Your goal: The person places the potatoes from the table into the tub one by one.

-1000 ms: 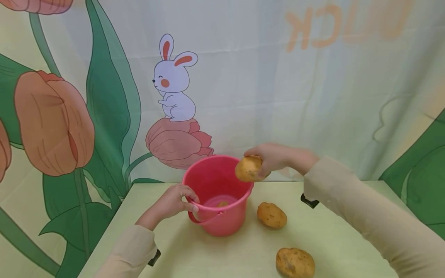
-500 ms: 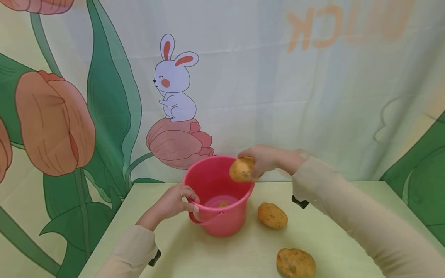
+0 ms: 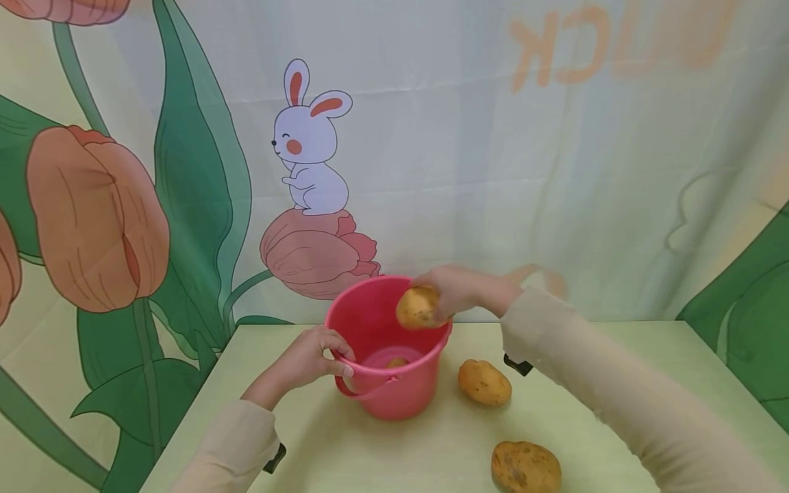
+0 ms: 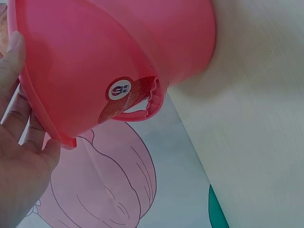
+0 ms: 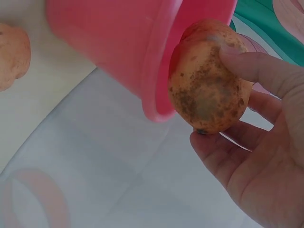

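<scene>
A pink bucket (image 3: 401, 394) stands upright on the table, its mouth facing up. My left hand (image 3: 311, 357) grips the near left part of its rim, thumb outside and fingers over the edge; the left wrist view shows the bucket wall (image 4: 85, 61) beside that hand. At the right side of the mouth, my right hand (image 3: 459, 291) holds a potato (image 3: 419, 308) just above the rim. Dark blotches mark this potato (image 5: 209, 83) in the right wrist view, pinched between thumb and fingers. Part of another potato (image 3: 396, 362) shows at the bottom inside the bucket.
One potato (image 3: 484, 383) lies on the table (image 3: 345, 459) close to the bucket's right side. A second potato (image 3: 526, 467) lies nearer the front edge. Behind the table hangs a curtain (image 3: 462, 171) printed with tulips and a rabbit.
My right hand has carried the potato leftward and slightly down, from beside the bucket's right rim to over its opening. My left hand stays on the rim.
</scene>
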Tool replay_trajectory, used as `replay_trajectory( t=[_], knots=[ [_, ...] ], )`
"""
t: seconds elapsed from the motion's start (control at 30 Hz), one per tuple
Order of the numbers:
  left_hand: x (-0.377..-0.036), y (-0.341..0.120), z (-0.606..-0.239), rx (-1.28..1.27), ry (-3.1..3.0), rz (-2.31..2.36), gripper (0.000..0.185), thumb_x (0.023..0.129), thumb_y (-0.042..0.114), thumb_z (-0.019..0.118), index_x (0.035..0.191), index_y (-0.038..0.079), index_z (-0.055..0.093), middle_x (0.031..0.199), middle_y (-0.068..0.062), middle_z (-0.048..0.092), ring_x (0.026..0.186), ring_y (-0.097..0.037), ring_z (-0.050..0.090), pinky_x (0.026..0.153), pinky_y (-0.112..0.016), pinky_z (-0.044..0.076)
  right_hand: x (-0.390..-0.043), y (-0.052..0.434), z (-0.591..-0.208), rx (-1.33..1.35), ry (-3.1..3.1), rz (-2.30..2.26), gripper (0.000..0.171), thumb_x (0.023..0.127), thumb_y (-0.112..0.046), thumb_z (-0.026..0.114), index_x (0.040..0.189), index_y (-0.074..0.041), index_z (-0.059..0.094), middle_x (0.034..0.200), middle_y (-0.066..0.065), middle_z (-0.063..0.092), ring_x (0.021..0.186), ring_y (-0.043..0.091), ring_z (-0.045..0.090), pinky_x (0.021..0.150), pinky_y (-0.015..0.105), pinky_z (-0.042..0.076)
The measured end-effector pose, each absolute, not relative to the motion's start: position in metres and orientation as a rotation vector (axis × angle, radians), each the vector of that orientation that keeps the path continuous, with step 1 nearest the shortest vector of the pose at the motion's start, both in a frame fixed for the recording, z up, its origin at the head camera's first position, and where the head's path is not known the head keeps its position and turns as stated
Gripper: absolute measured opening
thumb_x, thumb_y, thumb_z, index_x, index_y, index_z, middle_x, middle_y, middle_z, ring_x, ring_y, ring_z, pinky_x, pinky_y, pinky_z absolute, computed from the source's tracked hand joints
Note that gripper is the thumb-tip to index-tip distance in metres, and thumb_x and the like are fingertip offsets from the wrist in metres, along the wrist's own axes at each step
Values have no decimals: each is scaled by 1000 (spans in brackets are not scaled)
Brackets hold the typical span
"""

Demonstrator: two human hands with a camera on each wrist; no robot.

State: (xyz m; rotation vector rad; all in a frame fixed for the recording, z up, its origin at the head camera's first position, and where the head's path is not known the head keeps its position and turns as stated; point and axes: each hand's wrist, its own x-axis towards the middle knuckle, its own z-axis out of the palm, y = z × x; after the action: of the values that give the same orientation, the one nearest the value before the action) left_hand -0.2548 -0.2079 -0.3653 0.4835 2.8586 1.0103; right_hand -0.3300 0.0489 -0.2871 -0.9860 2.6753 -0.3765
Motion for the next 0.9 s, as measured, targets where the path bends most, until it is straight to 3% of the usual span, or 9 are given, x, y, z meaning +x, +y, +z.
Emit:
replay_trajectory(
  t=[0.9],
  knots=[
    [-254, -208, -365, 474, 2867, 1004, 14, 65, 19, 76, 77, 18, 69, 83, 4, 61, 91, -18, 48, 64, -25, 51, -337, 30, -322, -956, 2647, -403, 68, 67, -12, 75, 128, -13, 45, 121, 6, 51, 105, 22, 48, 65, 24, 52]
  ],
)
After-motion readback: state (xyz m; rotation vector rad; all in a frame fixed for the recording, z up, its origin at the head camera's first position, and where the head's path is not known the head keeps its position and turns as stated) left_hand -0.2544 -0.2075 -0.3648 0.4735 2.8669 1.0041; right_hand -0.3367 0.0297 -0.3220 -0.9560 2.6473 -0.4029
